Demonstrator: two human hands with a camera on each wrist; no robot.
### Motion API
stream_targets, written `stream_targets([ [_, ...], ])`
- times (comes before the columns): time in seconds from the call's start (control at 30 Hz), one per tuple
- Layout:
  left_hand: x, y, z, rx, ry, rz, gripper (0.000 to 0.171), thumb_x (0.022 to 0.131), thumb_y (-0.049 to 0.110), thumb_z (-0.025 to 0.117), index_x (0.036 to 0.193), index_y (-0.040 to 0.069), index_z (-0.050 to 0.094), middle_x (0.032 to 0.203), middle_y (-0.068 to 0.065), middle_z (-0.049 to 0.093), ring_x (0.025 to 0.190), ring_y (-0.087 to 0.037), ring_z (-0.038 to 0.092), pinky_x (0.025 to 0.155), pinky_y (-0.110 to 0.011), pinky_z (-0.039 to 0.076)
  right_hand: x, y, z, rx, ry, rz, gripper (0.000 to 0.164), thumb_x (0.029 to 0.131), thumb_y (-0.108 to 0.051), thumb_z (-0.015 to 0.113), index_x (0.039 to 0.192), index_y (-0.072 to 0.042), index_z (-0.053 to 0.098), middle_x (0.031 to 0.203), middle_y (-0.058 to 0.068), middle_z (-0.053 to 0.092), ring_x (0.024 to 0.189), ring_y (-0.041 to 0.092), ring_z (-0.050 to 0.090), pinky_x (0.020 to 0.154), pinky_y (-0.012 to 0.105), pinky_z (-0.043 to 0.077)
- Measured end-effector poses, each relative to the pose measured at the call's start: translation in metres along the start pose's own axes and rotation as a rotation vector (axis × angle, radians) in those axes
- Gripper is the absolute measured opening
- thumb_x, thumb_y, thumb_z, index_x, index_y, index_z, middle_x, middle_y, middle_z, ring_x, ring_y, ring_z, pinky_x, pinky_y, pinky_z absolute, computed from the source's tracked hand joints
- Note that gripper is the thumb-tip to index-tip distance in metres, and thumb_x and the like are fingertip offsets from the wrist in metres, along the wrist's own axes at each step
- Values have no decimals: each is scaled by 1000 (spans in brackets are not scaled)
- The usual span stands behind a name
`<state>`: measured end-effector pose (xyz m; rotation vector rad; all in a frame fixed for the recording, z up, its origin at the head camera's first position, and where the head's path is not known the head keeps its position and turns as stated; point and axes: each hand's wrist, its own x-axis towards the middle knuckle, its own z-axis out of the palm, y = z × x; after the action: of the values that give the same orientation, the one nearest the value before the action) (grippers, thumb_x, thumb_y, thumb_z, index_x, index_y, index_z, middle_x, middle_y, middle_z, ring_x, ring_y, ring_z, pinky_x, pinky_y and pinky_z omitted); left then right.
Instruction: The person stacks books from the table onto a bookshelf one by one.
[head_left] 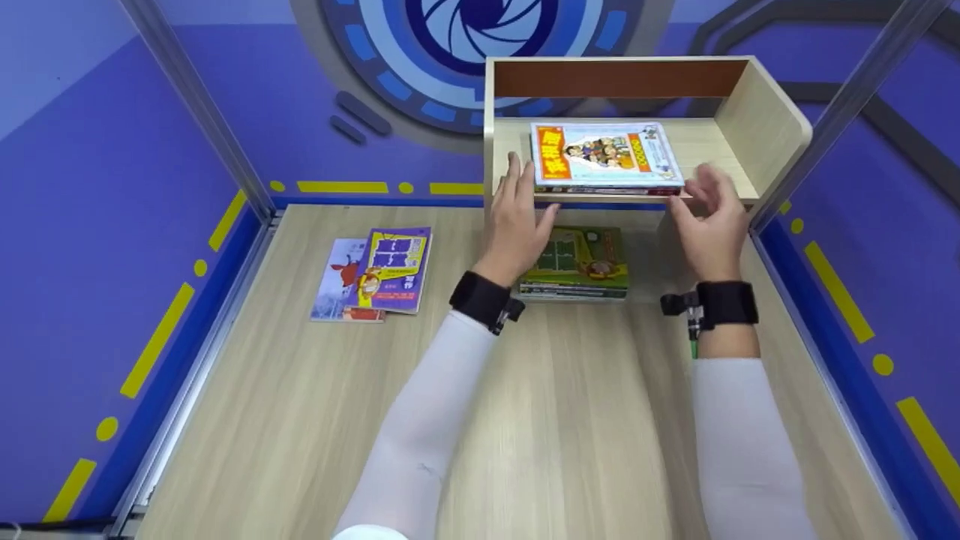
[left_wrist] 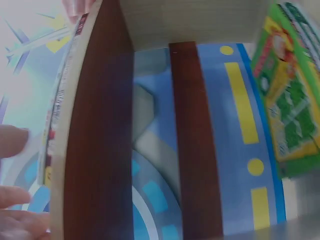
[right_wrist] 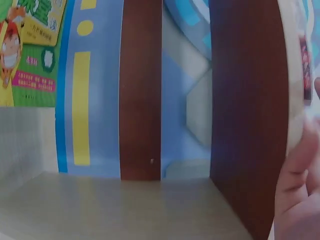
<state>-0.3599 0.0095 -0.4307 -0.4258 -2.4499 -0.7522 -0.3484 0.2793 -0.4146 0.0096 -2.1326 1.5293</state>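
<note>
A small stack of books, the top one a light blue comic book (head_left: 604, 155), lies flat on the upper board of a wooden shelf (head_left: 731, 124). My left hand (head_left: 512, 229) is at the stack's left edge with its fingers extended; whether they touch the books I cannot tell. Beside the front right corner, my right hand (head_left: 712, 229) has loosely bent, slightly blurred fingers and holds nothing visible. Under that board, a pile of green books (head_left: 581, 262) sits in the lower compartment, partly hidden by the left hand. The left wrist view shows the upper stack's edges (left_wrist: 62, 95) side-on.
On the table (head_left: 247, 420) to the left, a purple book (head_left: 394, 270) overlaps a pale book with a red figure (head_left: 334, 289). Blue printed walls and metal posts (head_left: 202, 112) surround the table. A brown back strip (right_wrist: 140, 90) crosses the lower compartment.
</note>
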Motion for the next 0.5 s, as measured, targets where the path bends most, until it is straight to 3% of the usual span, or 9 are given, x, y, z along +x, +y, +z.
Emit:
stream_targets([
  [0.1, -26, -6, 3, 26, 58, 112, 70, 94, 40, 51, 146, -1, 26, 155, -19, 16, 144, -25, 18, 117, -34, 16, -24, 7, 8, 40, 35, -5, 80, 88, -20, 66, 150, -26, 16, 156, -8, 20, 138, 7, 32, 93, 29, 48],
  [0.17, -51, -10, 8, 73, 44, 129, 73, 94, 45, 48, 146, -1, 25, 155, -19, 18, 145, -27, 15, 118, -37, 16, -46, 19, 15, 16, 52, -13, 84, 89, -22, 64, 151, -30, 7, 157, -11, 10, 141, 4, 22, 98, 31, 45],
  [0.3, -105, -14, 26, 193, -108, 8, 85, 92, 63, 36, 149, 2, 18, 154, -20, 19, 145, -33, 12, 117, -43, 15, -91, 54, 30, -185, 18, 14, 82, 90, -35, 61, 151, -29, 7, 157, -12, 4, 143, 7, 14, 113, 39, 28],
  [0.4, -143, -18, 37, 228, -227, -113, 92, 89, 69, 33, 149, 2, 16, 154, -22, 19, 144, -36, 10, 116, -46, 14, -122, 74, 40, -344, -79, 87, 83, 90, -47, 57, 152, -22, 9, 158, -4, 0, 145, 20, 11, 115, 49, 17],
  [0.5, -174, -23, 40, 235, -290, -209, 93, 87, 71, 34, 149, 3, 19, 154, -23, 19, 144, -37, 11, 116, -49, 15, -150, 86, 48, -460, -200, 168, 85, 89, -50, 55, 152, -14, 10, 159, 9, 1, 144, 33, 11, 113, 56, 17],
])
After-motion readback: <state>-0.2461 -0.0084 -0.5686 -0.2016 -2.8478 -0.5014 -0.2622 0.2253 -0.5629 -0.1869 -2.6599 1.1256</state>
